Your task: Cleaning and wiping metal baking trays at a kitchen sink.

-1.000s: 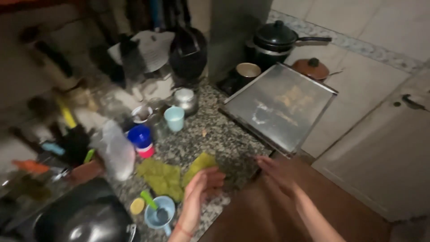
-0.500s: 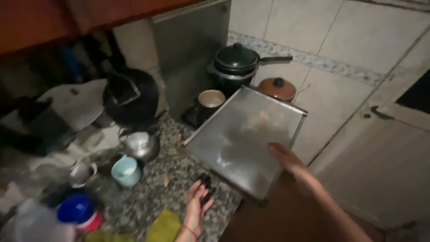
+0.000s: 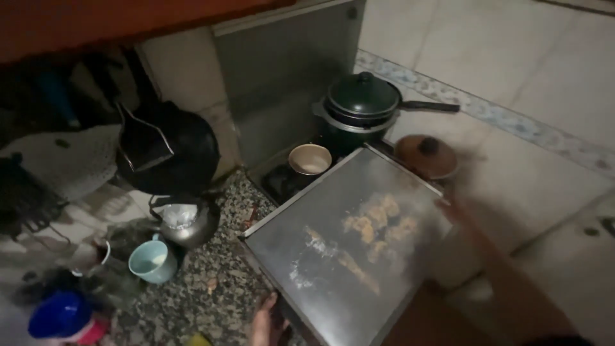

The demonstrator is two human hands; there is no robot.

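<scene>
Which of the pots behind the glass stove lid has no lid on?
The small cream pot, open-topped at the stove lid's back left corner. The dark green pot and the brown one both wear lids.

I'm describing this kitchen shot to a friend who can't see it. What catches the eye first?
A big metal tray, stained with pale patches, fills the middle, lying over the stove. The left hand is at its near corner and the right hand at its far edge. Behind it stand a dark lidded pot and a small cream cup; a light blue mug stands on the speckled counter at left.
</scene>
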